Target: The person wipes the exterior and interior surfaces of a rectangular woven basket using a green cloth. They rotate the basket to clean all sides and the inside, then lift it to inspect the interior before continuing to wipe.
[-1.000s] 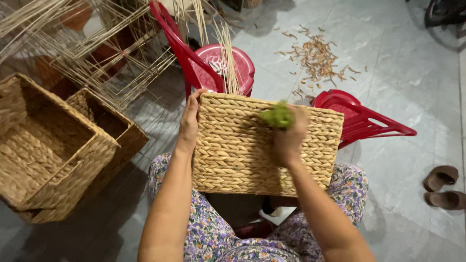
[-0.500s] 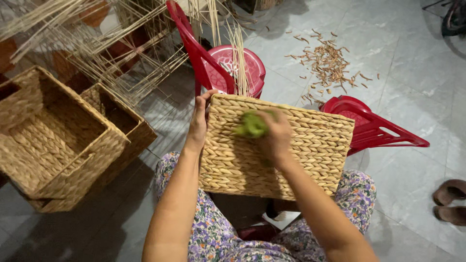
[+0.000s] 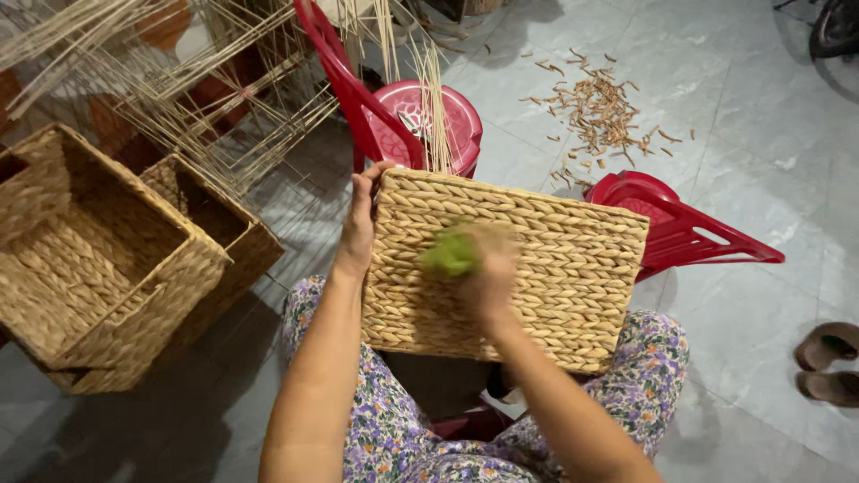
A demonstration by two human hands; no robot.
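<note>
A woven straw basket (image 3: 573, 268) rests on my lap with one flat side facing up. My left hand (image 3: 361, 217) grips its upper left corner, fingers curled over the edge. My right hand (image 3: 488, 273) presses a small green pad (image 3: 450, 254) against the basket's woven side near the middle; the hand is blurred. Thin pale reeds (image 3: 433, 98) stick up behind the basket's far edge.
Two finished woven baskets (image 3: 107, 259) stand on the floor at the left, beside bare stick frames (image 3: 179, 80). A red plastic stool (image 3: 429, 121) is just ahead, a tipped red chair (image 3: 689, 228) to the right. Straw scraps (image 3: 599, 112) litter the tiles; sandals (image 3: 828, 362) lie far right.
My right hand with the green pad has slid left and down across the basket's side. The left hand keeps its hold on the corner.
</note>
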